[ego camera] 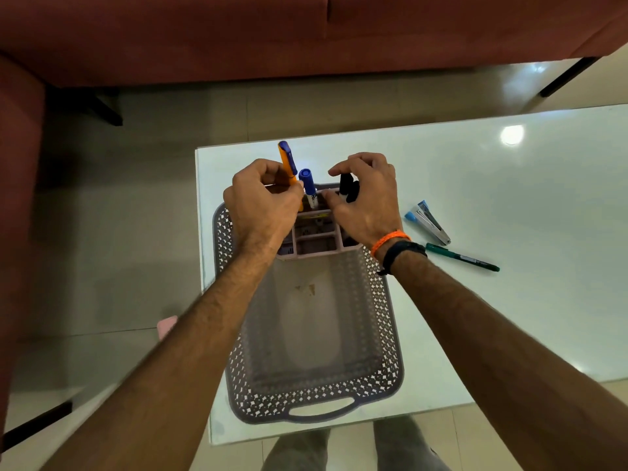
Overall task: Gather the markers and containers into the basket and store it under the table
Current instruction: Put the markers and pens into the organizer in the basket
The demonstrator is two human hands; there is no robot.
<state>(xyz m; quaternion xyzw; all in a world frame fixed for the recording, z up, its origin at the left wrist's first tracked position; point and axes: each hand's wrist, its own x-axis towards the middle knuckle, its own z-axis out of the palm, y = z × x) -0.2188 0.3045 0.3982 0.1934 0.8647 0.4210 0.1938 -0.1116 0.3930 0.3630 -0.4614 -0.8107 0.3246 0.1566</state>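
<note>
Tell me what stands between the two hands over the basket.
In the head view, a blue-capped white marker stands upright in the divided organizer, between the left hand and the right hand.

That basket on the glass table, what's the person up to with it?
A person is tidying desk things into a grey perforated basket. Both hands are at a small divided organizer standing in the basket's far end: the left hand grips an orange marker, and the right hand curls round black markers. A blue-capped marker stands between them. A stapler and a green pen lie outside on the table.
</note>
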